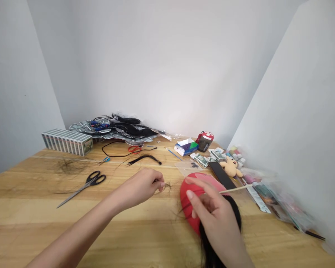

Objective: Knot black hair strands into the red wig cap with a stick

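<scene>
My left hand (150, 183) is closed in a pinch over the middle of the table, with a small tangle of fine loose hair (167, 186) at its fingertips. To the right, my right hand (212, 214) has its fingers curled above a round red disc (186, 193) with a pink patch. A bundle of long black hair (236, 208) lies under and beside this hand, and thin dark strands stick out left of its fingers. Whatever sits inside the curled fingers is partly hidden. A thin pale stick (237, 188) juts right from near the disc; whether it joins it I cannot tell.
Black-handled scissors (93, 178) and loose hair (72, 165) lie left. Behind are a black hair lock (145, 158), a cord (114, 155), red-handled scissors (134, 149) and a patterned box (68, 142). A plush toy (230, 167), dark flat bar (222, 175) and plastic bags (293, 208) stand right.
</scene>
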`<state>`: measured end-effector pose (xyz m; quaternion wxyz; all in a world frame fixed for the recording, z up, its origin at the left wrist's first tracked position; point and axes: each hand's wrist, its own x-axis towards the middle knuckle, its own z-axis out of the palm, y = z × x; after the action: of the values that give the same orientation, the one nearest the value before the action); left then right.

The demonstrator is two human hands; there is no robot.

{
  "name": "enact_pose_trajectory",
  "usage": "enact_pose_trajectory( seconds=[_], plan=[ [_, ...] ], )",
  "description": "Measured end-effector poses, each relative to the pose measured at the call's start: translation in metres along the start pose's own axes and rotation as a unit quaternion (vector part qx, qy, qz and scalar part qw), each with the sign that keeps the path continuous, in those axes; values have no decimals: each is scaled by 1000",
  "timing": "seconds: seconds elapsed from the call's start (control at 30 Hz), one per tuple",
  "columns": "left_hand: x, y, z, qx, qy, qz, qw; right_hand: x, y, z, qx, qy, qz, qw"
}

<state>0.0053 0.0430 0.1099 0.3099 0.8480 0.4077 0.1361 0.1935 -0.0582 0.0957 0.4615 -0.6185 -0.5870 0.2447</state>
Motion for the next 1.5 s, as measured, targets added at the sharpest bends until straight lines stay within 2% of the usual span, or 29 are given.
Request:
enact_pose_trajectory(
  seconds=[0.1, 0.2, 0.37, 0.47, 0.57, 0.73, 0.9, 1.0, 1.07, 1.13, 1.23, 1.3, 1.4, 1.5],
  plan=[
    [-5, 4, -4, -26, 1, 25, 999, 2, -6, 15, -29, -45, -55, 997],
    [-11, 8, -15, -81, -5, 56, 995, 7, -8, 32, -2, -85, -57, 995],
    [-27, 6, -46, -197, 37, 76, 977, 6, -14, 43, 56, -83, -56, 993],
    [-36, -1, -62, -270, 105, 70, 955, 1, -17, 44, 89, -85, -53, 991],
    [-43, -8, -74, -333, 197, 63, 920, -1, -16, 47, 102, -86, -44, 990],
    [-49, -19, -94, -364, 331, 53, 869, -3, -7, 57, 79, -99, -52, 991],
    [-65, -40, -111, -254, 484, 11, 837, -5, 8, 64, -11, -124, -61, 990],
    [-76, -51, -117, -133, 526, -48, 838, -6, 13, 61, -66, -115, -67, 989],
    [-78, -50, -116, -69, 498, -76, 861, -8, 8, 55, -81, -98, -75, 989],
    [-72, -42, -107, -30, 430, -79, 899, -10, -3, 49, -84, -70, -99, 989],
    [-54, -17, -78, -17, 286, -35, 957, -12, -20, 41, -97, 10, -187, 977],
    [-43, 1, -54, -33, 198, 2, 980, -12, -27, 40, -113, 41, -243, 963],
    [-33, 20, -25, -74, 71, 69, 992, -9, -27, 40, -121, 14, -248, 961],
    [-30, 26, -12, -110, 12, 95, 989, -7, -21, 37, -113, -1, -200, 973]
  ],
)
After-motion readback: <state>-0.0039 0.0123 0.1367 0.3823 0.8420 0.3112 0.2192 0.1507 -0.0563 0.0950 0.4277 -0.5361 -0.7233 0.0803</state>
